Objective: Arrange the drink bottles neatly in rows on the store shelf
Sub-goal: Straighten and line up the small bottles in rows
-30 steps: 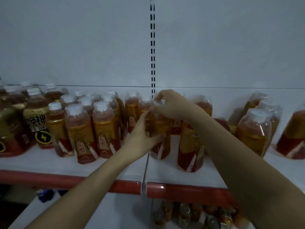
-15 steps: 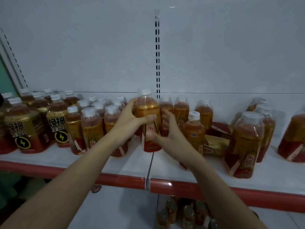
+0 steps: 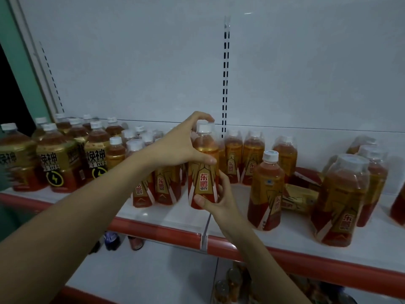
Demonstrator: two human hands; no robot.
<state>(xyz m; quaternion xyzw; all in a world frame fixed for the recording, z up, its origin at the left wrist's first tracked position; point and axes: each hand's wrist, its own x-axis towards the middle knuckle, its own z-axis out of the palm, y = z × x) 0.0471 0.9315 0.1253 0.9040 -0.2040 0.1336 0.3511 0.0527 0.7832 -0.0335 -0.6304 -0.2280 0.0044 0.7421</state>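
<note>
An upright amber drink bottle [image 3: 203, 172] with a white cap and a red-and-gold label stands at the middle of the white shelf [image 3: 175, 216]. My left hand [image 3: 179, 148] wraps its shoulder and neck from the left. My right hand [image 3: 217, 200] cups its base from the right and below. Rows of like bottles [image 3: 162, 185] stand just left of it and behind it [image 3: 241, 159]. Another single bottle [image 3: 266, 191] stands to the right, apart from my hands.
Larger gold-and-black labelled bottles [image 3: 57, 165] fill the shelf's left end. A bottle lying on its side [image 3: 300, 198] and big bottles [image 3: 339, 200] sit at the right. The red shelf edge [image 3: 306, 262] runs along the front; a lower shelf holds more bottles [image 3: 228, 284].
Both hands stay on the same bottle. My left hand has slid up to its neck and my right hand down to its base; the bottle now sits nearer the shelf front.
</note>
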